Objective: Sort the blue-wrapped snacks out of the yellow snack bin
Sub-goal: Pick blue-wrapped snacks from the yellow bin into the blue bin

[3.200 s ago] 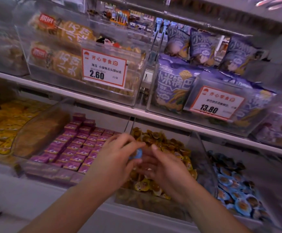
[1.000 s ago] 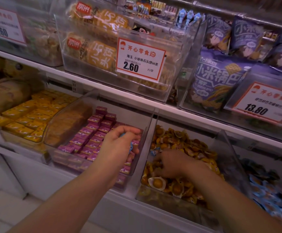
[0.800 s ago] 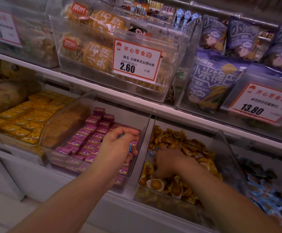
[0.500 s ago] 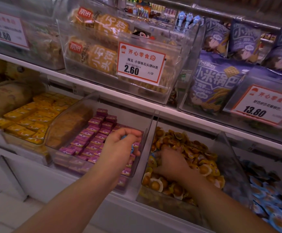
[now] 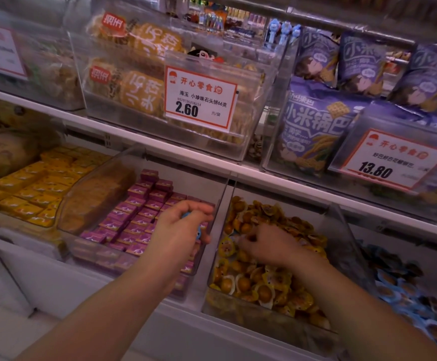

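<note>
1. The left hand (image 5: pixel 179 230) is being held at centre frame, over the right end of the clear bin of purple-wrapped blocks (image 5: pixel 134 220). Its fingers are being kept curled round blue-wrapped snacks (image 5: pixel 196 230); only slivers of blue are being shown between thumb and fingers, so the count cannot be told.

2. The right hand (image 5: pixel 267 246) is being pushed down into the yellow snack bin (image 5: pixel 342 230), just right of centre. Its fingers are being buried among the yellow-wrapped snacks (image 5: pixel 264 285), knuckles up and curled; whether anything is being pinched cannot be told.

3. A small blue-edged wrapper (image 5: pixel 234 231) is being glimpsed at the bin's left side, just left of the right hand's fingertips; it is too blurred to be identified with certainty.

4. The yellow snack bin is being flanked by the purple bin on its left and, at the lower right of the frame, by a bin of blue-wrapped round snacks (image 5: pixel 405 295).

5. At the left edge, yellow-wrapped blocks (image 5: pixel 29 188) are being displayed in another bin.

6. On the upper shelf, a clear bin with a price card reading 2.60 (image 5: pixel 200 96) is being seen at upper centre, and purple bags (image 5: pixel 314 126) behind a card reading 13.80 (image 5: pixel 387 160) at upper right.
</note>
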The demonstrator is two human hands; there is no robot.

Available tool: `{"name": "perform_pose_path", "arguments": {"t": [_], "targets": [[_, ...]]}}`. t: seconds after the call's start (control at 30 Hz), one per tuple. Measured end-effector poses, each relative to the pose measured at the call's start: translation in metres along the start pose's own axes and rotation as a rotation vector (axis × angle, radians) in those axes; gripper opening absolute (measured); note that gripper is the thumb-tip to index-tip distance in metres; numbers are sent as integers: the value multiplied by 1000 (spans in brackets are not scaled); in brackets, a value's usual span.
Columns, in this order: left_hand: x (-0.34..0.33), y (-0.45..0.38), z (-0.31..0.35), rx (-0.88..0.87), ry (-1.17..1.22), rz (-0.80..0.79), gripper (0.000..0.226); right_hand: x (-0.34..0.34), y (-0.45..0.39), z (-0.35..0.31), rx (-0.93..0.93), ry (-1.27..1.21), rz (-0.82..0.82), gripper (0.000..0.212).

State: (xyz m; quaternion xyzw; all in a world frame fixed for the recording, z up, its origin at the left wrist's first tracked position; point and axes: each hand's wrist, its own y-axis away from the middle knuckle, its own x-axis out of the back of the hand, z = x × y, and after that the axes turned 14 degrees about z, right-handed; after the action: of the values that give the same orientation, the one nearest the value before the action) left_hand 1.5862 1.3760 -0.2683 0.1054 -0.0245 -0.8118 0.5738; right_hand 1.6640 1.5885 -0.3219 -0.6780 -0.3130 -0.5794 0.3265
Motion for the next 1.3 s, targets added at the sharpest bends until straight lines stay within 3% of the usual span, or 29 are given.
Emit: {"name": "perform_pose_path", "arguments": {"t": [0.1, 0.2, 0.33, 0.43, 0.67, 0.9, 1.13, 1.3], "targets": [[-1, -2, -1, 8, -5, 10, 18, -14, -5, -7, 102, 174, 88, 33], [-4, -3, -2, -3, -19, 10, 19, -28, -10, -15, 174, 205, 152, 42], [-2, -4, -2, -6, -22, 7, 18, -31, -21, -17, 118, 148, 167, 61], [0, -3, -1, -3, -13, 8, 18, -32, -24, -19, 90, 119, 159, 51], [4, -3, 1, -16, -8, 4, 17, -21, -32, 1, 97, 0, -80, 44], [5, -2, 1, -20, -9, -2, 17, -18, -44, -9, 60, 114, -199, 45], [4, -2, 2, -18, -8, -11, 18, -30, -32, -7, 152, 116, 55, 20], [1, -1, 1, -55, -2, -29, 16, -11, -13, 2, 119, -138, 144, 19]]}}
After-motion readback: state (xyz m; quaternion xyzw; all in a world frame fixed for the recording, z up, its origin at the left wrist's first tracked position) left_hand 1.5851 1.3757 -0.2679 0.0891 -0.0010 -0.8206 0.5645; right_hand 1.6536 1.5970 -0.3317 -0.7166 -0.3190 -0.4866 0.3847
